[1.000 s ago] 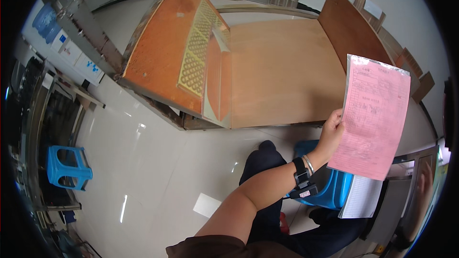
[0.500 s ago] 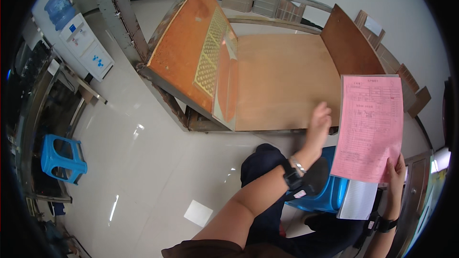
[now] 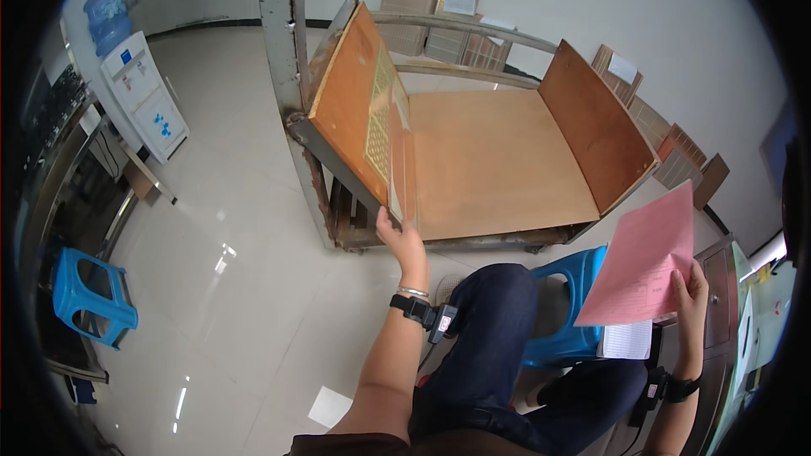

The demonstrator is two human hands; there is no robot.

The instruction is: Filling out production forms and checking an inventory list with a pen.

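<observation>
My left hand (image 3: 405,245) reaches forward to the near lower corner of a tilted brown board (image 3: 351,101). Its fingers are apart around the near edge of some flat sheets (image 3: 400,152) that lean on that board; I cannot tell whether they touch. One of the sheets has a yellow-green raised pattern. My right hand (image 3: 691,289) pinches the lower right edge of a pink printed form (image 3: 635,257), which tilts and bends slightly. Below the form, a lined white notepad (image 3: 626,340) rests next to a blue plastic stool (image 3: 562,338).
The boards sit on a rusty metal cart (image 3: 285,51), with a flat base board (image 3: 490,160) and a second upright brown board (image 3: 583,118). Another blue stool (image 3: 95,297) and a water dispenser (image 3: 145,95) stand left. White paper (image 3: 329,406) lies on the floor. Wooden drawers (image 3: 718,297) are at right.
My left hand has swung left from near the pink form to the tilted board's corner. The form has tilted and sunk in my right hand. The view has shifted.
</observation>
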